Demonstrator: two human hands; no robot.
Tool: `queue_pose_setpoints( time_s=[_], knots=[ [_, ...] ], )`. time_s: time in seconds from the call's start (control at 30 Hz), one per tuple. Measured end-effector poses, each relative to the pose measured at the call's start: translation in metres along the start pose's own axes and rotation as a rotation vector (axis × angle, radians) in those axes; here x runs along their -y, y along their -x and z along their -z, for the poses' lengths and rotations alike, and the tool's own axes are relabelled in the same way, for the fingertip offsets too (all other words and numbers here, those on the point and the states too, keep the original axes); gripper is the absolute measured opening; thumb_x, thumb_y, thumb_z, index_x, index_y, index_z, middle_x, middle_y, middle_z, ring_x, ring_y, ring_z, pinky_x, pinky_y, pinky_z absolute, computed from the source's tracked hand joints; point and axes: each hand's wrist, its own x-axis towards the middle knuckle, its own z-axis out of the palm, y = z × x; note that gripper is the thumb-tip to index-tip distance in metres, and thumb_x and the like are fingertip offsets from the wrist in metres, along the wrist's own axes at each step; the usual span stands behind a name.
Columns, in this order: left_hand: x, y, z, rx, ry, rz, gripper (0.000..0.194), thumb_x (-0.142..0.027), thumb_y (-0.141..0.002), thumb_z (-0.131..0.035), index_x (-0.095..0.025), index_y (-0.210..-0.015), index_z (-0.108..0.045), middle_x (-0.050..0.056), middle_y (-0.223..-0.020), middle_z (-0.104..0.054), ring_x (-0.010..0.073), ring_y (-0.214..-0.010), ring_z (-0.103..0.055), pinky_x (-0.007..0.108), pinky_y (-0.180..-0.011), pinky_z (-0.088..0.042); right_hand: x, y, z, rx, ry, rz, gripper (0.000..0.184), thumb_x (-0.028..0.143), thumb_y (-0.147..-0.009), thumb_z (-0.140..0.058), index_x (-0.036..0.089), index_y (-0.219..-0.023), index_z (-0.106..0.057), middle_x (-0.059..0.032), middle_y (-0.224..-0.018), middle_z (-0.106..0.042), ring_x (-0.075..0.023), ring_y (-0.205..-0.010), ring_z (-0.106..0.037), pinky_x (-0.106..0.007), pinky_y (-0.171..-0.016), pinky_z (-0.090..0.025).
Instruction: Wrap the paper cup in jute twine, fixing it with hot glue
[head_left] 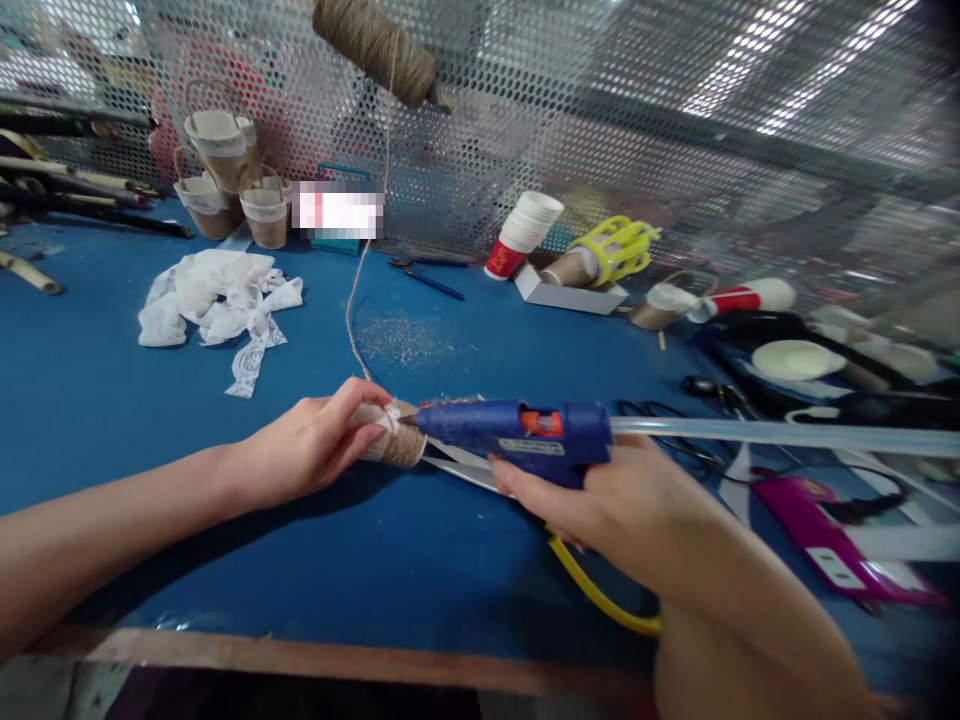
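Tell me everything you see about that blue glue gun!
The blue glue gun looks plastic, with an orange part and a pale label. A long, clear glue stick pokes out its back. The right hand grips it above the table, nozzle right by the twine-wrapped cup in the left hand.

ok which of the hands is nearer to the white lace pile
Left. The left hand holds the twine-wrapped cup, below and right of the white lace pile in view; the right hand, gripping the blue glue gun, is farther right.
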Motion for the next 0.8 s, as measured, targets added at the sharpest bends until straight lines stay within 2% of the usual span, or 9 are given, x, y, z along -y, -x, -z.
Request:
queue_pose_setpoints(
  time_s=[0.1, 0.23, 0.33, 0.43, 0.63, 0.8],
  knots=[
    [0.0, 0.0, 0.0, -0.009, -0.006, -0.025, 0.022, -0.026, -0.088, -0.034, -0.016, -0.105, -0.041, 0.002, -0.076, -0.063, 0.0112, -0.057, -0.06, 0.019, -0.05, -0.043, 0.001, -0.002, 0.002, 0.049, -0.047, -0.112, 0.014, 0.023, -0.067, -0.05, 0.019, -0.06, -0.062, 0.0046, -0.039, -0.036, -0.0103, -0.039, -0.035, -0.022, -0.04, -0.038],
    [0.0, 0.001, 0.0, -0.014, -0.005, -0.042, 0.021, -0.024, -0.088, -0.034, -0.015, -0.106, -0.041, 0.002, -0.075, -0.063, 0.0105, -0.055, -0.059, 0.019, -0.049, -0.043, 0.001, -0.002, 0.002, 0.102, -0.113, -0.182, 0.014, 0.024, -0.066, -0.049, 0.02, -0.053, -0.055, 0.0047, -0.04, -0.033, -0.0095, -0.039, -0.031, -0.022, -0.038, -0.035],
    [0.0, 0.0, 0.0, -0.02, -0.004, -0.038, 0.021, -0.025, -0.088, -0.034, -0.015, -0.105, -0.041, 0.001, -0.072, -0.062, 0.0101, -0.052, -0.057, 0.018, -0.047, -0.042, -0.002, -0.001, 0.001, 0.13, -0.165, -0.168, 0.019, 0.027, -0.067, -0.05, 0.02, -0.05, -0.046, 0.0043, -0.042, -0.036, -0.0088, -0.04, -0.03, -0.022, -0.038, -0.033],
    [0.0, 0.0, -0.001, -0.013, -0.004, -0.028, 0.021, -0.025, -0.088, -0.034, -0.016, -0.106, -0.041, 0.002, -0.077, -0.063, 0.0102, -0.054, -0.058, 0.019, -0.048, -0.042, -0.006, -0.001, 0.0, 0.137, -0.207, -0.138, 0.02, 0.028, -0.069, -0.051, 0.02, -0.051, -0.044, 0.0036, -0.045, -0.042, -0.0088, -0.041, -0.034, -0.022, -0.04, -0.034],
    [0.002, 0.0, -0.002, -0.017, 0.014, -0.017, 0.022, -0.026, -0.088, -0.035, -0.015, -0.106, -0.041, -0.001, -0.068, -0.059, 0.0089, -0.047, -0.052, 0.018, -0.046, -0.039, -0.005, 0.0, 0.003, 0.203, -0.267, -0.199, 0.025, 0.03, -0.068, -0.054, 0.021, -0.049, -0.042, 0.0046, -0.04, -0.04, -0.0081, -0.036, -0.033, -0.022, -0.035, -0.03],
    [0.001, -0.001, -0.003, -0.038, 0.061, 0.023, 0.029, -0.026, -0.087, -0.037, -0.014, -0.113, -0.038, -0.004, -0.062, -0.055, 0.0075, -0.041, -0.046, 0.018, -0.045, -0.036, -0.011, -0.005, 0.009, 0.126, -0.413, -0.209, 0.022, 0.035, -0.069, -0.059, 0.021, -0.057, -0.048, 0.0062, -0.036, -0.042, -0.0081, -0.033, -0.039, -0.022, -0.038, -0.035]
  ],
)
